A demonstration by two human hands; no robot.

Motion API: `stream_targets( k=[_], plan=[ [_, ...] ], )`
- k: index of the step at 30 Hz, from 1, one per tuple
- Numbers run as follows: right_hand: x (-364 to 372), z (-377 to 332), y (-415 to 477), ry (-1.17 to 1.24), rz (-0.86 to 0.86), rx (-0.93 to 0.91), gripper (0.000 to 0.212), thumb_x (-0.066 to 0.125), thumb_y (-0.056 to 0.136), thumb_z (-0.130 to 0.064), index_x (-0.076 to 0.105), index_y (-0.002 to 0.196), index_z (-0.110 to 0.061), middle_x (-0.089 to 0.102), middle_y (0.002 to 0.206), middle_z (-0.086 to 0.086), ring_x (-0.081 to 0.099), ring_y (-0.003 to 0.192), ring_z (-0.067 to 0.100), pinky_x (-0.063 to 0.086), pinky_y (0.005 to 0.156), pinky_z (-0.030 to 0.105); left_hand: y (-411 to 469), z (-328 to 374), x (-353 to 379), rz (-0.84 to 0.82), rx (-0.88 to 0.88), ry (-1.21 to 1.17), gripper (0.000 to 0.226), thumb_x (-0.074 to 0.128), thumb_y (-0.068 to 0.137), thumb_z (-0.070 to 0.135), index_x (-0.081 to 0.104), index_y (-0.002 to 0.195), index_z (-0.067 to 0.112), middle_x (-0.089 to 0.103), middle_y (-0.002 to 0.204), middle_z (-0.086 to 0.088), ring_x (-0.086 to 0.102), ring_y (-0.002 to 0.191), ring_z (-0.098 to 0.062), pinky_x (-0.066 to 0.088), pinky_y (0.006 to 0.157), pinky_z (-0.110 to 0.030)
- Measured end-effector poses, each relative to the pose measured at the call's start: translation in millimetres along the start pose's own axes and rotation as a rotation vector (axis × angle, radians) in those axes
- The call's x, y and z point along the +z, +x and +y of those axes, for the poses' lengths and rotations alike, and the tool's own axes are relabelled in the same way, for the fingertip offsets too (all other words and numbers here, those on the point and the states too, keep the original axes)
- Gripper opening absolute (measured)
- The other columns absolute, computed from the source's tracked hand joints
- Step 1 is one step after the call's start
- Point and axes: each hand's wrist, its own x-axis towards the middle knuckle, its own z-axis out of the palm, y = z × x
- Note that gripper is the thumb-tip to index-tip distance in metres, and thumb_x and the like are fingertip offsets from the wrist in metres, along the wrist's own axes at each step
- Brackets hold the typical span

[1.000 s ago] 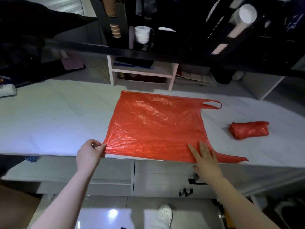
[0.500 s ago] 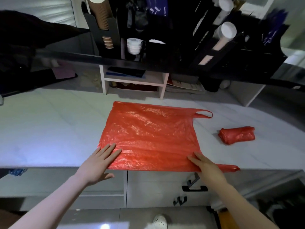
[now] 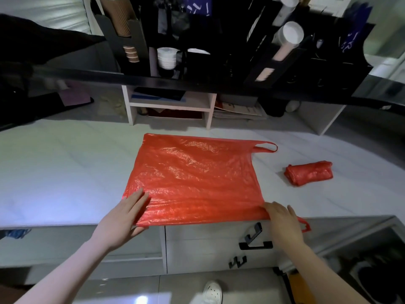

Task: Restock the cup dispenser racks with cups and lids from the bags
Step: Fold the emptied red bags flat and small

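Observation:
A flat, empty red plastic bag [image 3: 192,178] lies spread on the white counter [image 3: 61,172], its near edge overhanging the front. My left hand [image 3: 122,218] holds the bag's near left corner, fingers on top and thumb under the edge. My right hand [image 3: 282,220] grips the near right corner beside a handle loop. A second red bag, rolled up [image 3: 309,173], rests on the counter to the right. Above, the black dispenser rack [image 3: 197,77] holds brown ribbed cups [image 3: 118,16], a short white stack [image 3: 166,58] and a slanted white cup stack [image 3: 289,34].
A small white shelf unit [image 3: 168,104] with papers stands at the back of the counter under the rack. Drawers with black handles [image 3: 256,245] are below the counter edge. My white shoe [image 3: 211,291] shows on the glossy floor.
My left hand went from pinching the corner to lying flat, then slid to the near edge. My right hand moved from pressing flat to gripping the right corner. The view tilted upward.

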Motion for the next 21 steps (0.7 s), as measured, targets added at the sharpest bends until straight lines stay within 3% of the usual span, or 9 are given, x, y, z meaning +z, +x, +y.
stream_targets(
  k=[1, 3, 4, 6, 9, 12, 15, 18, 21],
  plan=[
    [-1.4, 0.2, 0.3, 0.052, 0.034, 0.033, 0.054, 0.04, 0.082, 0.007, 0.051, 0.129, -0.018, 0.061, 0.117, -0.002, 0.052, 0.116, 0.017, 0.016, 0.118, 0.042, -1.4, 0.2, -1.6, 0.005, -0.002, -0.039, 0.08, 0.029, 0.087, 0.069, 0.049, 0.136, 0.01, 0.044, 0.144, -0.011, 0.051, 0.125, -0.026, 0.047, 0.096, -0.039],
    [-6.6, 2.6, 4.4, 0.112, 0.069, 0.1, 0.048, 0.037, 0.078, 0.009, 0.054, 0.116, -0.016, 0.061, 0.098, -0.005, 0.057, 0.102, 0.016, 0.016, 0.118, 0.042, -5.5, 0.1, -3.3, 0.039, -0.032, -0.147, 0.055, 0.054, 0.087, 0.051, 0.059, 0.125, 0.011, 0.047, 0.14, -0.002, 0.055, 0.12, -0.024, 0.05, 0.089, -0.037],
    [-9.5, 3.9, 6.0, 0.114, 0.077, 0.106, 0.044, 0.04, 0.079, 0.008, 0.056, 0.113, -0.016, 0.061, 0.098, -0.005, 0.057, 0.103, 0.016, 0.014, 0.118, 0.044, -8.4, -0.6, -3.1, 0.061, -0.056, -0.194, 0.042, 0.069, 0.083, 0.033, 0.062, 0.118, 0.012, 0.047, 0.138, 0.003, 0.058, 0.117, -0.024, 0.051, 0.086, -0.036],
    [-15.0, 5.4, 9.8, 0.107, 0.129, 0.081, 0.029, 0.05, 0.085, -0.002, 0.061, 0.108, -0.016, 0.061, 0.104, -0.002, 0.054, 0.11, 0.019, 0.012, 0.116, 0.049, -14.3, -3.5, -3.0, 0.074, -0.163, -0.273, 0.031, 0.074, 0.077, 0.007, 0.065, 0.106, 0.015, 0.051, 0.131, 0.012, 0.062, 0.111, -0.02, 0.051, 0.08, -0.032],
    [-25.8, 0.5, 16.6, 0.132, 0.209, 0.085, 0.019, 0.052, 0.09, -0.013, 0.067, 0.102, -0.017, 0.06, 0.12, 0.002, 0.046, 0.125, 0.024, 0.006, 0.114, 0.056, -11.4, -8.1, -12.0, 0.132, -0.373, -0.406, 0.024, 0.065, 0.085, 0.003, 0.067, 0.095, 0.025, 0.071, 0.106, 0.009, 0.067, 0.091, -0.019, 0.046, 0.075, -0.019],
    [-38.3, -5.3, 25.8, 0.154, 0.254, 0.136, 0.017, 0.056, 0.091, -0.014, 0.069, 0.1, -0.019, 0.052, 0.136, 0.004, 0.03, 0.139, 0.026, 0.0, 0.114, 0.058, 4.1, -11.8, -23.8, 0.231, -0.551, -0.623, 0.02, 0.064, 0.088, 0.011, 0.068, 0.076, 0.027, 0.07, 0.069, 0.008, 0.064, 0.069, -0.015, 0.042, 0.057, -0.009],
    [-46.5, -9.4, 33.0, 0.212, 0.351, 0.165, 0.014, 0.062, 0.088, -0.014, 0.067, 0.1, -0.018, 0.047, 0.141, 0.007, 0.024, 0.142, 0.029, 0.0, 0.114, 0.062, 16.3, -10.8, -34.5, 0.317, -0.613, -0.765, 0.016, 0.066, 0.086, 0.009, 0.069, 0.075, 0.019, 0.07, 0.07, 0.004, 0.062, 0.063, -0.008, 0.042, 0.054, -0.007],
    [-41.5, -13.6, 35.1, 0.309, 0.504, 0.228, 0.049, 0.069, 0.083, -0.021, 0.051, 0.128, -0.019, 0.025, 0.154, 0.01, 0.005, 0.146, 0.027, -0.007, 0.114, 0.055, 21.4, -9.1, -35.2, 0.399, -0.673, -0.908, 0.01, 0.067, 0.082, 0.001, 0.067, 0.076, 0.009, 0.066, 0.068, -0.009, 0.052, 0.05, -0.004, 0.041, 0.047, -0.008],
    [-30.1, -20.5, 30.1, 0.486, 0.565, 0.388, 0.099, 0.074, 0.077, -0.031, 0.01, 0.151, -0.017, -0.003, 0.16, 0.007, -0.01, 0.146, 0.018, -0.01, 0.114, 0.04, 23.9, -11.8, -33.8, 0.44, -0.702, -0.915, 0.009, 0.07, 0.079, 0.003, 0.065, 0.078, 0.01, 0.065, 0.071, -0.01, 0.052, 0.056, -0.006, 0.041, 0.048, -0.009]
  ],
)
